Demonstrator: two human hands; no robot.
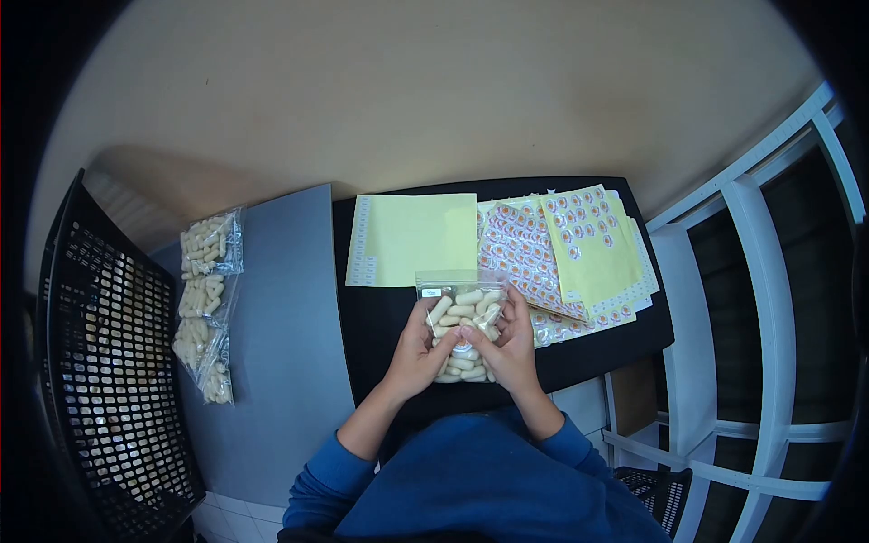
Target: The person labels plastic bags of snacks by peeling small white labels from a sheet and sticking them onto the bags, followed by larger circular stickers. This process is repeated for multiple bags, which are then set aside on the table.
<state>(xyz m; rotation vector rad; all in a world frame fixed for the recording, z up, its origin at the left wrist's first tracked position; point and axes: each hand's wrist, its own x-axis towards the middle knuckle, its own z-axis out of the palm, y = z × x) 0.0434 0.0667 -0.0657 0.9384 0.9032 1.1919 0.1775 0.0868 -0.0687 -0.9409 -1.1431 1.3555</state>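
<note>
A clear zip bag (466, 312) full of pale, finger-shaped pieces is between my hands, above the front part of the black table. My left hand (418, 351) grips its left side and my right hand (512, 346) its right side. Both thumbs press on the bag's front, close together, over what looks like a round sticker, partly hidden by them. A small white label sits at the bag's upper left corner. Just behind the bag lies a yellow backing sheet (416, 237) with small labels along its left edge. Beyond my right hand are overlapping sheets of round orange-and-white stickers (516, 249).
Several filled bags (206, 303) lie in a column on the grey board (281, 362) at left. A tall black perforated basket (109, 362) stands beside it. White shelving (760, 299) rises at right, the wall behind. Another dark basket (654, 489) is low at right.
</note>
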